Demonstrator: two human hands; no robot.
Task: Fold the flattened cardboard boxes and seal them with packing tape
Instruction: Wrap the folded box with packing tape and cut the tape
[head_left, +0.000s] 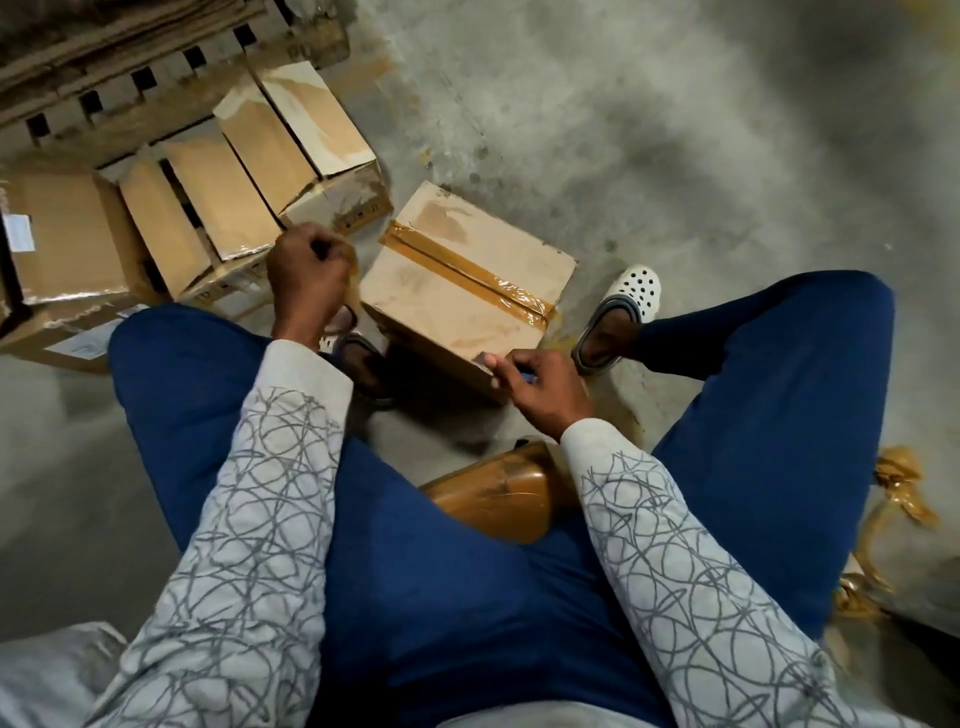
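A folded cardboard box (467, 291) stands on the floor between my feet, with a strip of brown packing tape (462, 265) across its top seam and down both sides. My left hand (309, 275) is closed just left of the box, pinching what looks like a piece of brown tape at its far side. At the box's near corner, my right hand (540, 384) grips a small blue object; I cannot tell what it is. A large roll of brown tape (498, 493) lies between my thighs.
Several sealed boxes (244, 176) stand in a row at the left. Behind them, a wooden pallet (130, 83) carries flattened cardboard. Crumpled tape scraps (898, 488) lie on the concrete floor at the right. My feet in white clogs (623, 306) flank the box.
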